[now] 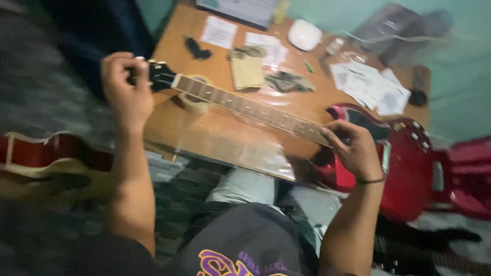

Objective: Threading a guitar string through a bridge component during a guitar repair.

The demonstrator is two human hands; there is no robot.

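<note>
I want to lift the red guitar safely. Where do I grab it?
Hold the neck from above, where it lies bare across the table, and support the guitar body from below, since it hangs off the edge. The left hand is at the headstock.

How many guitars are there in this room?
2, perhaps more out of view. A red electric guitar lies across the wooden table, the left hand at its headstock and the right hand near its body. Another red guitar body sits at far left.

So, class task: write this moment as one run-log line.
left hand: pinching at guitar headstock | right hand: on neck near red guitar body | guitar lies across wooden table
</note>
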